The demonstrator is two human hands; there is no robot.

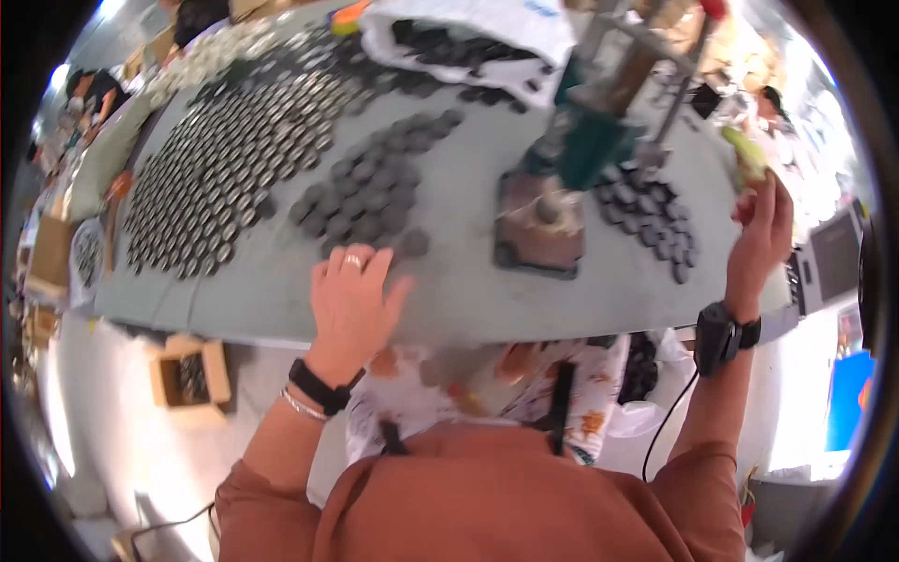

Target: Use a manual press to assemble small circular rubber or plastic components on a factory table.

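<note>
My left hand (pixel 354 298) rests palm down at the near edge of a cluster of dark round caps (pixel 361 192). Its fingers are spread, thumb apart, with a ring on one; nothing shows in its grasp. One loose cap (pixel 414 243) lies just beyond the thumb. Out to the right, my right hand (pixel 763 223) is raised, its fingers curled at the lower end of a yellow-green, elongated thing (pixel 744 152), blurred. Between the hands stands a green hand press (pixel 595 140) on a worn metal base (pixel 540 225). A small dark round piece (pixel 547 208) sits on that base.
Rows of shiny-rimmed round caps (pixel 229 178) cover the table's left side. More dark caps (pixel 646 220) lie right of the press. Behind stands a white bag (pixel 468 33) of dark pieces. A cardboard box (pixel 190 379) is on the floor. Other people are in the background.
</note>
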